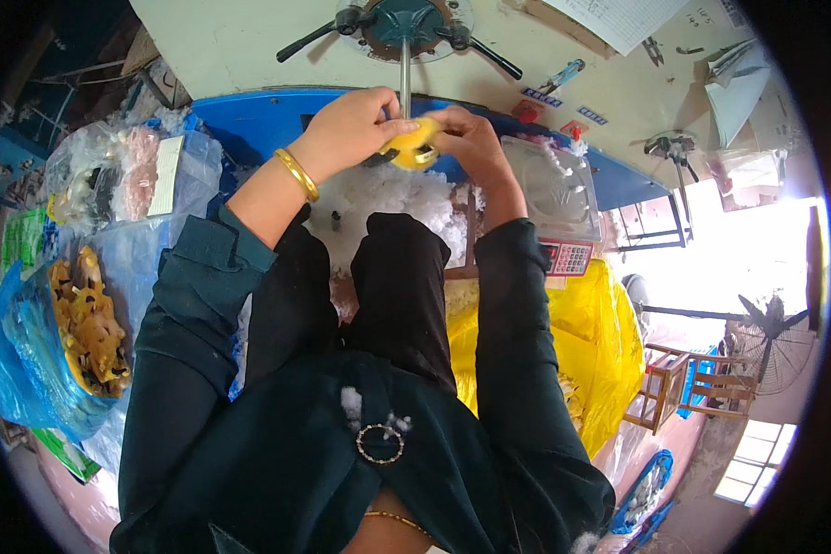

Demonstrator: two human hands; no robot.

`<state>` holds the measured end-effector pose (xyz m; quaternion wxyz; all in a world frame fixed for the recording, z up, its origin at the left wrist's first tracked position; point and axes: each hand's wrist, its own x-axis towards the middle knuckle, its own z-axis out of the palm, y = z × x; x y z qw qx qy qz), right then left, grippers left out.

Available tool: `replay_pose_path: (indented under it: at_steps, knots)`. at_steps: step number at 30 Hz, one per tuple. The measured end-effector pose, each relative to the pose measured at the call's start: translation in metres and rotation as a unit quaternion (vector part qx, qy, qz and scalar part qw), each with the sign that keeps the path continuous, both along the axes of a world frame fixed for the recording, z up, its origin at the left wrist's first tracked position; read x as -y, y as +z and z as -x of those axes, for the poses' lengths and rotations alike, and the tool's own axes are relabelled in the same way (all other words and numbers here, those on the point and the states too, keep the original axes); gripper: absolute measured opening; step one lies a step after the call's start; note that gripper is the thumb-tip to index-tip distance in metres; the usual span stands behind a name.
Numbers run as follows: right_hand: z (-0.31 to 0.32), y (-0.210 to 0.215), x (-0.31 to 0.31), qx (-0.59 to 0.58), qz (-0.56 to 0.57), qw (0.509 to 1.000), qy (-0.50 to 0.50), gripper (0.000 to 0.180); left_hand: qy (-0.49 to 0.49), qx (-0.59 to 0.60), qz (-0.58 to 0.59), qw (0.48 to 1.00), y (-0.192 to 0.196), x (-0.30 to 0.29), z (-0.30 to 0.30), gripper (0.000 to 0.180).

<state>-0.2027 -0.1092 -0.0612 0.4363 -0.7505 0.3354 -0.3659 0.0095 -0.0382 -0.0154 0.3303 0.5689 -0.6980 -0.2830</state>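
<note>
A small yellow plush toy piece (410,148) with black patches is between my hands, at the lower end of a thin metal tube (405,78). My left hand (353,122) grips its left side, with thumb and fingers pinched. From the right, my right hand (469,140) has its fingers closed on the same piece. Whether the tube's tip is inside the plush is hidden by the fingers. Loose white stuffing (379,205) lies below my hands, beyond my knees.
The tube comes from a round flange (365,42) with black handles on a pale machine panel. On the left, a blue plastic bag (23,342) holds yellow-and-black plush pieces (90,328). To the right are a scale (568,257) and a yellow plastic bag (605,332).
</note>
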Motion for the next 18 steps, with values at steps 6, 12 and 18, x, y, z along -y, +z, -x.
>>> replay_pose_path:
  at_steps: [6,12,18]
  knots:
    - [-0.030,-0.007,-0.098,-0.095,0.323,0.879,-0.338,0.025,-0.007,-0.033,0.009,0.999,-0.005,0.004,0.006,0.039]
    - [-0.065,-0.005,-0.095,-0.132,0.383,0.865,-0.298,0.044,-0.026,-0.081,-0.040,0.996,-0.012,0.010,-0.004,0.039]
    - [-0.070,-0.002,-0.098,-0.181,0.309,0.872,-0.334,0.032,-0.050,-0.178,-0.129,0.974,-0.001,0.010,-0.003,0.041]
